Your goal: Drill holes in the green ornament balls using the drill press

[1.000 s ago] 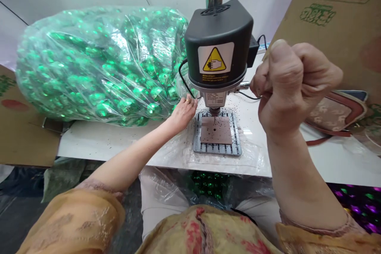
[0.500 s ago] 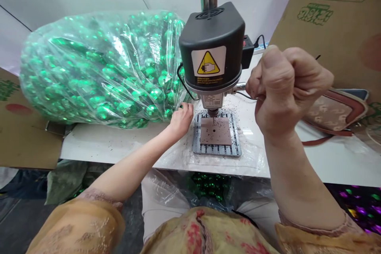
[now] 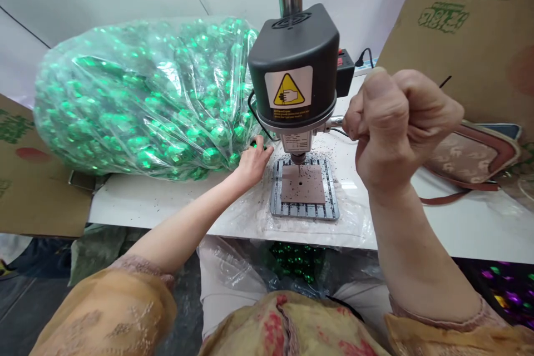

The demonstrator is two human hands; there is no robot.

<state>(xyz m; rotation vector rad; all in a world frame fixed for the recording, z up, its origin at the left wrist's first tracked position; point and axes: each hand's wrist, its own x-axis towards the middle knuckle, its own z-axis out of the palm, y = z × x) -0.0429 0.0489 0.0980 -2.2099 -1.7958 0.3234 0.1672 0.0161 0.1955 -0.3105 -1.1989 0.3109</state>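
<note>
While right hand (image 3: 396, 128) is fisted on drill press (image 3: 294, 72) feed lever (image 3: 337, 120), left hand (image 3: 252, 164), fingers loosely open, touches clear bag (image 3: 142, 94) of green beads beside slotted base (image 3: 303, 189); cardboard box (image 3: 467, 28) stands right.

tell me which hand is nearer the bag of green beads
Left. The left hand rests on the table at the bag of green beads, fingers touching its plastic. The right hand is fisted on the drill's lever, across the drill.

your one camera sits on your head, looking forward and down, close over the white desk (image 3: 167, 200); the drill press (image 3: 294, 72) stands dead centre, your forearms reaching in from below.
</note>
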